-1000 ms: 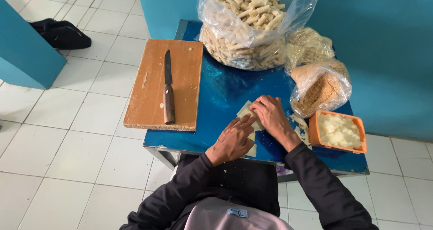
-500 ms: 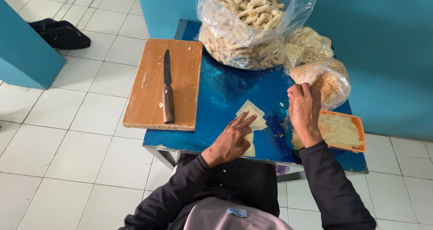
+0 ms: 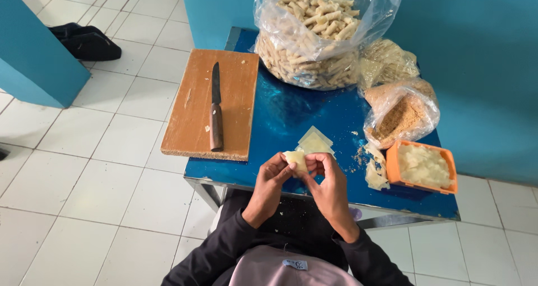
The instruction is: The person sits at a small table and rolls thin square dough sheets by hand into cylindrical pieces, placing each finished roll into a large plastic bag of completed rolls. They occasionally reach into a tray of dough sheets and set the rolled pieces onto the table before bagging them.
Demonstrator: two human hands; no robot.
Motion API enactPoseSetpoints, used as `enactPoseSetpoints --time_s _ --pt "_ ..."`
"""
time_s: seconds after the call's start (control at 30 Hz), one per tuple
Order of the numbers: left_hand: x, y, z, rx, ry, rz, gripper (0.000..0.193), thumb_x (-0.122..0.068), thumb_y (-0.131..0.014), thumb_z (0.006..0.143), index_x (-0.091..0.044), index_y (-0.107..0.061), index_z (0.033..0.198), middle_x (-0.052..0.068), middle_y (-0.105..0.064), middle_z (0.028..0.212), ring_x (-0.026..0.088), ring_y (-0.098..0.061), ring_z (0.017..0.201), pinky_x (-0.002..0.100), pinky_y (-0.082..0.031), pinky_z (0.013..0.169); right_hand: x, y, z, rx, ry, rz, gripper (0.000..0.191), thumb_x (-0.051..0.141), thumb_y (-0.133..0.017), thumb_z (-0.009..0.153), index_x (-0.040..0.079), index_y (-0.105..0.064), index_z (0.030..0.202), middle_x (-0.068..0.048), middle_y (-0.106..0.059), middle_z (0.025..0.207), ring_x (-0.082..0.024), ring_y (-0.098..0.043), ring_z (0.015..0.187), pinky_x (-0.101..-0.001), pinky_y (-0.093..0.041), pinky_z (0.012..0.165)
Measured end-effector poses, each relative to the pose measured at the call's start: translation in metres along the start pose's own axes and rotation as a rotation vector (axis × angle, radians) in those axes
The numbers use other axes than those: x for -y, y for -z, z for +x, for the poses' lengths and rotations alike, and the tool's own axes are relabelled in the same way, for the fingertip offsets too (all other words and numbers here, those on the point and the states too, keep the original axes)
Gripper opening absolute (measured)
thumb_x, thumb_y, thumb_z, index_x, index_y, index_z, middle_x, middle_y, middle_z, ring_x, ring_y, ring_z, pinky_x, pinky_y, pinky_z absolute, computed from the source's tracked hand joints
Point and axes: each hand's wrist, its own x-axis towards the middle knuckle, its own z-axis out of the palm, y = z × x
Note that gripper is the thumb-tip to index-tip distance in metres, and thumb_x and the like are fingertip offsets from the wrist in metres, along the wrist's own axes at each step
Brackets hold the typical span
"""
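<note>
Nearest the camera, the left hand and the right hand meet above the near edge of the blue table. The fingers of both hands are closed on a small pale dough piece — it is pinched between the fingertips, held clear of the table surface.

At 12 o'clock from the hands, just beyond them, a few flat pale wrapper sheets lie stacked on the table. At 3 o'clock, an orange tub holds white chopped filling; loose pale scraps lie beside its left wall.

At 10 o'clock, a wooden cutting board overhangs the table's left edge — a knife rests on it, blade pointing away.

At 2 o'clock, a clear bag of crumbs leans against the wall. At 12 o'clock, farthest, a large clear bag of rolled sticks stands at the table's far end.
</note>
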Motion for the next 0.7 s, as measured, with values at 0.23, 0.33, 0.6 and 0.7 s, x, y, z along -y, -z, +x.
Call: enactPoseSetpoints --time_s 0.23,0.33,0.6,0.7 --pt "-0.004 0.012 -0.004 -0.037 0.067 -0.185 0.019 -0.01 -0.048 0.105 -0.003 -0.057 0.119 0.007 -0.069 0.119 0.016 -0.066 0.11 0.033 -0.051 0.098 -0.025 0.004 -0.004 0.05 -0.228 0.111 0.045 0.008 -0.077 0.087 0.003 -0.058 0.127 -0.003 -0.066 0.113 -0.01 -0.067 0.083 -0.0268 -0.059 0.072" --pt "-0.001 0.016 -0.006 -0.027 0.069 -0.236 0.019 -0.009 -0.047 0.107 -0.002 -0.056 0.123 0.009 -0.067 0.121 0.018 -0.065 0.112 0.034 -0.051 0.098 -0.032 0.003 -0.008 0.153 -0.352 0.246 0.046 0.009 -0.074 0.089 0.005 -0.059 0.132 -0.004 -0.07 0.11 -0.01 -0.068 0.086 -0.0271 -0.058 0.075" --pt "-0.023 0.022 -0.01 -0.116 0.016 -0.083 0.025 -0.017 -0.047 0.107 -0.004 -0.055 0.125 0.012 -0.069 0.121 0.016 -0.065 0.108 0.03 -0.05 0.094 -0.03 0.019 -0.003 0.094 -0.149 -0.028 0.033 0.005 -0.07 0.091 0.009 -0.07 0.124 -0.003 -0.075 0.11 -0.014 -0.072 0.087 -0.0276 -0.061 0.079" --pt "-0.033 0.023 -0.008 -0.234 -0.002 0.119 0.029 -0.024 -0.046 0.105 -0.009 -0.054 0.128 0.005 -0.067 0.118 0.012 -0.063 0.104 0.028 -0.049 0.09 -0.019 0.024 -0.004 0.16 -0.011 -0.217 0.034 0.005 -0.073 0.087 0.01 -0.072 0.121 -0.006 -0.072 0.11 -0.019 -0.069 0.087 -0.0303 -0.057 0.077"
